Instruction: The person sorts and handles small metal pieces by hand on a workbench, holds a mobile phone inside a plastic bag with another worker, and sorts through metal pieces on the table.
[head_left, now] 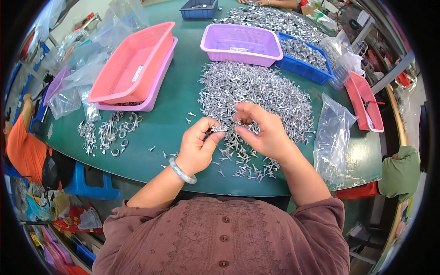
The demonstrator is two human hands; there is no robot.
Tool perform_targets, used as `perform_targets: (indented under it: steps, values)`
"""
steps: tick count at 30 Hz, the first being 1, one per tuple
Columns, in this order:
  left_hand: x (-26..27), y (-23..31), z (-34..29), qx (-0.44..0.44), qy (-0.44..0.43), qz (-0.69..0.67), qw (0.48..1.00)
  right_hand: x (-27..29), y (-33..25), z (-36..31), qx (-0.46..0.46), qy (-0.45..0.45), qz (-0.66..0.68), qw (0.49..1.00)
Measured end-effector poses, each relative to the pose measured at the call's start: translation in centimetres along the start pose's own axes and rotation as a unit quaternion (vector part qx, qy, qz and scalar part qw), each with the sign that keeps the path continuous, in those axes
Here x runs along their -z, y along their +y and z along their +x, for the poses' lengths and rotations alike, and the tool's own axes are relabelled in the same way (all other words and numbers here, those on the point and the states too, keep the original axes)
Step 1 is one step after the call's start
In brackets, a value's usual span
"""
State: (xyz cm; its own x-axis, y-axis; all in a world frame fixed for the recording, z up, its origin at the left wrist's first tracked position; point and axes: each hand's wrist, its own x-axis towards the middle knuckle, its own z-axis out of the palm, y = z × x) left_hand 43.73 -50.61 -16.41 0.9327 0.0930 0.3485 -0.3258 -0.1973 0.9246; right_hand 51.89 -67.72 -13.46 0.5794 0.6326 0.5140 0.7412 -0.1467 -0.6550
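My left hand, with a pale bangle at the wrist, pinches a small silvery metal part between thumb and fingers. My right hand meets it from the right, its fingertips closed on the same part. Both hands hover over the near edge of a large heap of small silvery metal parts spread on the green table. Loose parts lie scattered below my hands.
A pink tray on a purple tray sits at the left; a purple basket and a blue bin of parts sit behind the heap. Clear plastic bags lie right. Metal rings lie at the left. A person in orange sits at the left.
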Motion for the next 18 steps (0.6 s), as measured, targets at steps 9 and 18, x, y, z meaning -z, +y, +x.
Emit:
perform_targets:
  steps: [9,18]
  values:
    - [-0.8,0.3,0.0,-0.027,-0.017,0.011,0.999,-0.9,-0.3,-2.0,-0.009,0.033,0.069,0.997]
    - [-0.8,0.4,-0.1,-0.087,-0.026,0.030,0.995,-1.3,-0.2,-2.6,0.055,0.064,0.043,0.996]
